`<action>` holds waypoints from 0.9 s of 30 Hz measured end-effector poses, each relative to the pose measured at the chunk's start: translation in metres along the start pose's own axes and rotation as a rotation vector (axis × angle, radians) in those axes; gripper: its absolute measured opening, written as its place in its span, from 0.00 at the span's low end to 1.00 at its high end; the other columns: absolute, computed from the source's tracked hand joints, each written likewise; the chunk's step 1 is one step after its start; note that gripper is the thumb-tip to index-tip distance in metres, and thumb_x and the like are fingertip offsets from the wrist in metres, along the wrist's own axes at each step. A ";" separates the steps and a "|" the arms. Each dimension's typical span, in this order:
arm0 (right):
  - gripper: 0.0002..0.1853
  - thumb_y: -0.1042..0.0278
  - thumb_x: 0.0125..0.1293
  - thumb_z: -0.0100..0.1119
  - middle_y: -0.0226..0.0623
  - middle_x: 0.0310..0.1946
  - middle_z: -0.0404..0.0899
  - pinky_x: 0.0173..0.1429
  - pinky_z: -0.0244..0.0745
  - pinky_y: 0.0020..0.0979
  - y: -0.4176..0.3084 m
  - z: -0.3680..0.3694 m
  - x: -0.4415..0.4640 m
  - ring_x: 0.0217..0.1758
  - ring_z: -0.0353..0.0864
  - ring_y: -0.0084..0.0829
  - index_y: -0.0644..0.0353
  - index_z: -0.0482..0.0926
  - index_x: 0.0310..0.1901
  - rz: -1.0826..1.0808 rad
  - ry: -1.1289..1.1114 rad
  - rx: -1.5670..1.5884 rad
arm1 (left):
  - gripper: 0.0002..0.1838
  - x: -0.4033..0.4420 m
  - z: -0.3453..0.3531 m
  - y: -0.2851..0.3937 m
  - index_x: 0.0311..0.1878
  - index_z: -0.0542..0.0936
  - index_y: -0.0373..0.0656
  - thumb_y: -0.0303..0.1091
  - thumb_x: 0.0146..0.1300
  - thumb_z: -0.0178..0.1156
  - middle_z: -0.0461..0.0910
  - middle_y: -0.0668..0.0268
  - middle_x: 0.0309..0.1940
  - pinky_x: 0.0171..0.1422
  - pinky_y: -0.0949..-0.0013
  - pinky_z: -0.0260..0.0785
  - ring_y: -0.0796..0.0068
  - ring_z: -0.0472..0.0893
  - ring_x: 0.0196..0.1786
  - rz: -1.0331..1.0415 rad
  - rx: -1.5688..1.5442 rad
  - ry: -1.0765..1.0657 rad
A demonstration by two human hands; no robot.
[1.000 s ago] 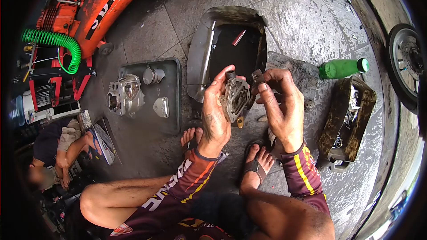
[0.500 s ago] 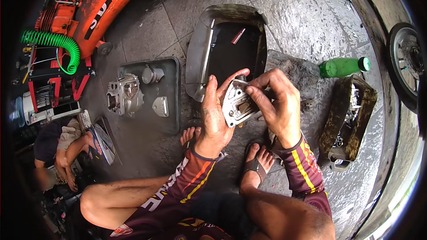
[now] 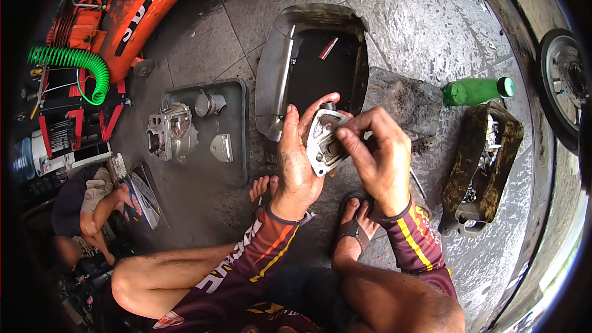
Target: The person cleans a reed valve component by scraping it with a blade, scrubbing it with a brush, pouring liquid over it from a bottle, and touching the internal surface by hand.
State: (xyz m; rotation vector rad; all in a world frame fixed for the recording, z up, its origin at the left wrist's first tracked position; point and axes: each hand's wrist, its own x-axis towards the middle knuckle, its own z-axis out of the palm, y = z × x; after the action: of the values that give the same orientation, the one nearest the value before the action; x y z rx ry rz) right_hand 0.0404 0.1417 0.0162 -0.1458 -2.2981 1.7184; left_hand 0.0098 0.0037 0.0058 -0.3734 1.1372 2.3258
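A metal engine cover rests in my left hand, with the fingers wrapped behind its left side and its hollow inner face turned up. My right hand is pinched at the cover's upper right; whatever its fingertips hold there is too small to make out. Behind the two hands is a dark pan with a red piece in it. To the left, a grey tray bears a metal cylinder head, a piston and a small plate.
At the right lie a green bottle, a grimy bin of metal parts and a wheel. An orange compressor with a green coiled hose occupies the upper left. Another person sits at the lower left.
The cover has turned from its ribbed outer side to its hollow inner face. My right hand has moved slightly left and down over it. The other person's arm has shifted.
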 end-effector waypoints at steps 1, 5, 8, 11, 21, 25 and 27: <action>0.06 0.76 0.58 0.67 0.39 0.28 0.78 0.39 0.75 0.34 0.003 0.000 0.001 0.32 0.81 0.38 0.65 0.78 0.31 0.075 0.040 -0.019 | 0.38 0.000 0.002 0.000 0.68 0.69 0.35 0.61 0.76 0.31 0.81 0.57 0.50 0.61 0.65 0.74 0.68 0.81 0.52 0.001 0.002 0.002; 0.07 0.75 0.58 0.68 0.38 0.26 0.78 0.35 0.74 0.32 0.003 -0.001 -0.001 0.28 0.80 0.34 0.64 0.77 0.32 0.072 0.095 0.017 | 0.36 -0.001 0.010 -0.003 0.68 0.68 0.38 0.60 0.77 0.30 0.79 0.56 0.51 0.61 0.62 0.74 0.65 0.80 0.54 0.083 0.025 0.118; 0.08 0.75 0.58 0.69 0.36 0.24 0.77 0.34 0.73 0.30 -0.009 0.003 -0.007 0.26 0.79 0.31 0.63 0.77 0.32 0.142 0.057 0.098 | 0.35 0.000 0.012 -0.006 0.67 0.69 0.41 0.62 0.77 0.31 0.78 0.59 0.49 0.61 0.64 0.73 0.69 0.80 0.52 0.163 0.034 0.047; 0.07 0.74 0.59 0.68 0.36 0.23 0.77 0.32 0.73 0.30 -0.005 0.009 -0.005 0.24 0.78 0.31 0.63 0.77 0.32 0.095 0.046 0.077 | 0.35 -0.003 0.014 -0.007 0.69 0.67 0.41 0.60 0.78 0.28 0.77 0.57 0.50 0.61 0.61 0.75 0.66 0.79 0.54 0.223 0.080 0.064; 0.08 0.72 0.61 0.66 0.39 0.23 0.77 0.31 0.73 0.30 -0.001 0.012 -0.004 0.24 0.79 0.32 0.64 0.75 0.32 0.151 0.088 0.072 | 0.33 -0.003 0.015 -0.011 0.68 0.67 0.41 0.61 0.77 0.35 0.77 0.61 0.49 0.63 0.62 0.72 0.68 0.79 0.54 0.248 0.097 0.104; 0.08 0.72 0.62 0.66 0.40 0.23 0.77 0.31 0.74 0.31 -0.003 0.011 -0.005 0.25 0.80 0.33 0.63 0.75 0.32 0.192 0.073 0.048 | 0.32 -0.003 0.014 -0.011 0.68 0.67 0.42 0.60 0.77 0.35 0.77 0.60 0.50 0.63 0.62 0.72 0.67 0.79 0.55 0.255 0.048 0.091; 0.07 0.73 0.61 0.66 0.41 0.23 0.77 0.32 0.74 0.33 -0.008 0.014 -0.006 0.25 0.80 0.37 0.63 0.75 0.33 0.134 0.069 0.067 | 0.32 -0.004 0.017 -0.011 0.68 0.67 0.42 0.59 0.77 0.34 0.76 0.60 0.50 0.63 0.62 0.72 0.67 0.79 0.55 0.298 0.060 0.091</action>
State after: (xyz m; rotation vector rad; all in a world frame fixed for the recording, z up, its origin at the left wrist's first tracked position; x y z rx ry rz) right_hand 0.0434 0.1252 0.0189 -0.3479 -2.2242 1.8217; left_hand 0.0195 0.0214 0.0104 -0.3079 1.3849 2.5434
